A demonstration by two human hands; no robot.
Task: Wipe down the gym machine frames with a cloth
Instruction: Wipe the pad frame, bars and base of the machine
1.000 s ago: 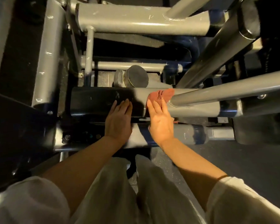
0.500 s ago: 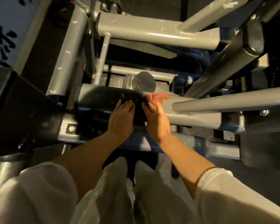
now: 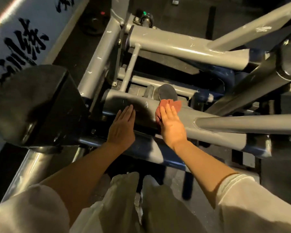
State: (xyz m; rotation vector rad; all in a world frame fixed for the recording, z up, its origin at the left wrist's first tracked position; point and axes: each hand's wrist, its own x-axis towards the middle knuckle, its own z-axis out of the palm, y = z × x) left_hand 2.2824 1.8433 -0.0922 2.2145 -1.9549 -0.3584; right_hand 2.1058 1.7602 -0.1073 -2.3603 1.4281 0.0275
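A thick grey frame tube of the gym machine runs across the middle of the view. My right hand lies flat with straight fingers on a red cloth, pressing it onto the tube. The cloth shows beyond my fingertips and along the hand's left edge. My left hand rests flat on the same tube, a short way left of the cloth, fingers straight and together. It holds nothing.
More grey tubes cross behind and to the right, one bar jutting over the wiped tube. A black padded block stands at left. A white banner with black writing lies at far left. A round dark cap sits behind the cloth.
My head has turned left, bringing the black pad and banner into view. Both hands stay flat on the tube, and they have spread a little further apart.
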